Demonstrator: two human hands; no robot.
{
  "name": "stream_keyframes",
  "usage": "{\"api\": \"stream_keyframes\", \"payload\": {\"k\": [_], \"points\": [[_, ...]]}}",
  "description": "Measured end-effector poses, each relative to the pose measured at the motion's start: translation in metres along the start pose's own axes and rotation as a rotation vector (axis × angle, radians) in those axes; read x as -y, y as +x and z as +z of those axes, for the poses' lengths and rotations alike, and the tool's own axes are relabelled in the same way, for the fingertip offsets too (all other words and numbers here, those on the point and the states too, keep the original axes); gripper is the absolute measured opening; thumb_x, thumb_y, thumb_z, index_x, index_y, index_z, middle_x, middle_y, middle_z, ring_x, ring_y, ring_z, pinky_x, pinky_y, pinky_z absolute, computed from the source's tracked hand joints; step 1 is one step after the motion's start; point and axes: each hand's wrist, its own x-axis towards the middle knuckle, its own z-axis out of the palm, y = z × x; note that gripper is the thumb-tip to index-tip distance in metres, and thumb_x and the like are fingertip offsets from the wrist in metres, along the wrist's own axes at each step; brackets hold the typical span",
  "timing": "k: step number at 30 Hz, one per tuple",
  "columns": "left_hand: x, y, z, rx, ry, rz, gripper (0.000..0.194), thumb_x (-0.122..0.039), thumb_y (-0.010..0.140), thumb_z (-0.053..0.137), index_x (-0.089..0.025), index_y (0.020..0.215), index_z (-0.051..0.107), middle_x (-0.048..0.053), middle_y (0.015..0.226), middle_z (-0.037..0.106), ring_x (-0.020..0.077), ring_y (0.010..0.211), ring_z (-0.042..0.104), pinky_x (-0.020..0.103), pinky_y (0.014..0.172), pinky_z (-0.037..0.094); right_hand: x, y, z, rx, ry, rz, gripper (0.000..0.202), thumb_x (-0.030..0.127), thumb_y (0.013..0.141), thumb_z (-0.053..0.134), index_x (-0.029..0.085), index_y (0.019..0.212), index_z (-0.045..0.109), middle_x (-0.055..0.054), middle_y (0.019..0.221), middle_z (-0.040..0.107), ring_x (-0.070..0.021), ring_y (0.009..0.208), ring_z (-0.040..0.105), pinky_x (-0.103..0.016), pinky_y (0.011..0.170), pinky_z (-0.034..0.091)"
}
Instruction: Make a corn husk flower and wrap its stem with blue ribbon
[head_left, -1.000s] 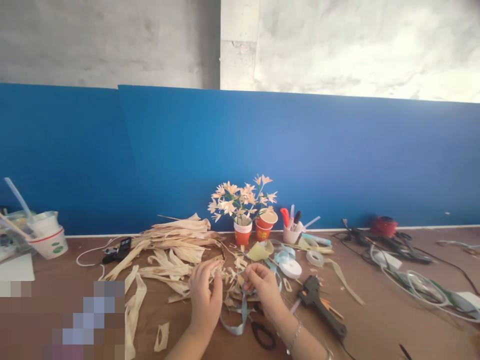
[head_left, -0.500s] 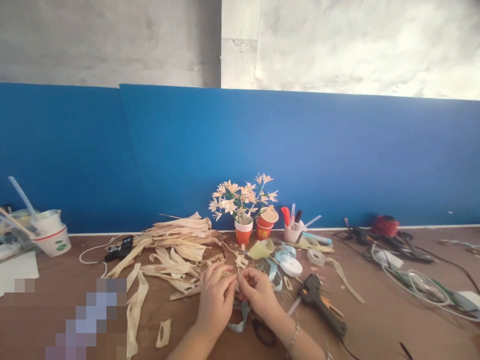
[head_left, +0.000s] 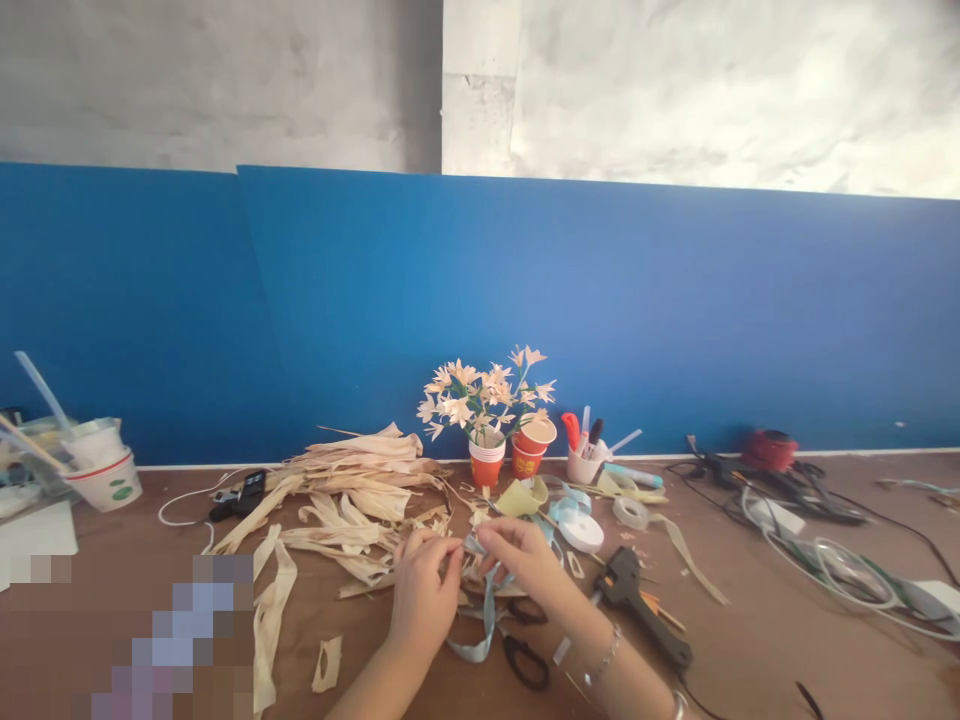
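Observation:
Over the middle of the table my left hand (head_left: 429, 588) has thumb and fingers pinched together; what lies between them is too small to make out. Close beside it, my right hand (head_left: 525, 562) pinches a light blue ribbon (head_left: 489, 612), which hangs in a loop below the fingers. Black-handled scissors (head_left: 526, 664) lie just under my right wrist, partly covered. To the right of that hand rests a black glue gun (head_left: 628, 584). Dried pale husks (head_left: 360, 490) are piled beyond my left hand.
Pale flowers (head_left: 480, 390) stand in paper cups (head_left: 487, 465) by the blue partition (head_left: 600, 300). A white ribbon roll (head_left: 582, 532), a tape roll (head_left: 631, 514) and a pen cup (head_left: 583, 466) sit nearby. Cables (head_left: 825, 570) spread at right; another cup (head_left: 105, 485) stands left.
My hands have moved slightly apart. My right hand has shifted up and right, with the blue ribbon now showing at its fingertips. More of the scissors is uncovered.

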Motion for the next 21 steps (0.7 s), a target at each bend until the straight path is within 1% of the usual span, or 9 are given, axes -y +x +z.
{"api": "stream_keyframes", "payload": {"k": [2,4,8,10,11,13,15,18,21], "points": [[0.004,0.001,0.002,-0.023,-0.081,-0.099,0.015,-0.022,0.078,0.054,-0.021,0.077,0.069,0.006,0.076,0.067,0.0241,0.078,0.06,0.04,0.074,0.045,0.01,-0.002,-0.011,-0.118,-0.123,-0.043,0.03,0.043,0.076,0.05,0.015,0.075,0.06,-0.001,0.062,0.06,-0.0133,0.051,0.055,-0.022,0.044,0.04],[0.007,0.003,0.003,-0.024,-0.189,-0.188,0.016,-0.026,0.077,0.055,-0.02,0.077,0.069,0.007,0.078,0.067,0.0242,0.079,0.061,0.039,0.075,0.046,0.02,-0.008,-0.023,-0.139,-0.329,-0.081,0.023,0.033,0.077,0.048,0.017,0.062,0.057,0.001,0.055,0.057,-0.0118,0.05,0.052,-0.022,0.047,0.038],[0.009,0.007,0.005,0.026,-0.459,-0.378,0.019,-0.032,0.075,0.056,-0.018,0.077,0.069,0.006,0.075,0.07,0.0237,0.076,0.063,0.036,0.073,0.047,0.035,-0.028,-0.033,0.235,-0.776,0.093,0.022,0.024,0.07,0.052,0.018,0.049,0.054,0.0,0.047,0.055,-0.0125,0.047,0.05,-0.023,0.047,0.034],[0.007,0.01,0.005,0.045,-0.612,-0.49,0.021,-0.035,0.073,0.058,-0.017,0.077,0.068,0.006,0.072,0.071,0.0225,0.07,0.063,0.033,0.067,0.047,0.038,-0.037,-0.027,0.27,-0.994,0.119,0.007,0.022,0.062,0.061,0.018,0.057,0.058,-0.003,0.06,0.062,-0.0169,0.056,0.057,-0.024,0.05,0.036],[0.005,0.011,0.005,0.05,-0.684,-0.543,0.022,-0.036,0.072,0.06,-0.016,0.076,0.067,0.006,0.071,0.071,0.022,0.067,0.063,0.032,0.065,0.046,0.038,-0.041,-0.021,0.274,-1.089,0.113,0.008,0.02,0.058,0.064,0.018,0.065,0.062,-0.005,0.071,0.065,-0.0199,0.064,0.06,-0.025,0.054,0.039],[0.002,0.012,0.003,0.05,-0.8,-0.629,0.023,-0.037,0.067,0.063,-0.015,0.074,0.067,0.006,0.069,0.071,0.0209,0.066,0.062,0.03,0.064,0.045,0.038,-0.045,-0.007,0.325,-1.233,0.135,0.038,0.013,0.051,0.067,0.016,0.089,0.063,-0.011,0.09,0.066,-0.0265,0.077,0.063,-0.029,0.061,0.043],[-0.002,0.014,0.0,0.046,-0.883,-0.689,0.024,-0.036,0.064,0.067,-0.015,0.075,0.066,0.005,0.068,0.071,0.0194,0.065,0.062,0.029,0.065,0.045,0.035,-0.046,0.007,0.34,-1.346,0.149,0.059,0.005,0.049,0.066,0.012,0.107,0.057,-0.017,0.1,0.064,-0.0315,0.087,0.063,-0.034,0.069,0.046],[-0.007,0.014,-0.003,0.033,-0.961,-0.736,0.026,-0.035,0.06,0.07,-0.015,0.076,0.065,0.005,0.07,0.071,0.0174,0.064,0.061,0.027,0.065,0.044,0.031,-0.044,0.021,0.291,-1.452,0.163,0.064,-0.003,0.051,0.064,0.01,0.113,0.054,-0.02,0.104,0.061,-0.0338,0.092,0.062,-0.038,0.073,0.048],[-0.009,0.014,-0.004,0.039,-1.006,-0.766,0.027,-0.036,0.058,0.071,-0.016,0.073,0.063,0.003,0.067,0.069,0.0159,0.06,0.06,0.026,0.062,0.043,0.029,-0.04,0.024,0.298,-1.473,0.194,0.065,-0.006,0.053,0.062,0.011,0.115,0.053,-0.02,0.105,0.06,-0.034,0.091,0.063,-0.037,0.071,0.049]]}}
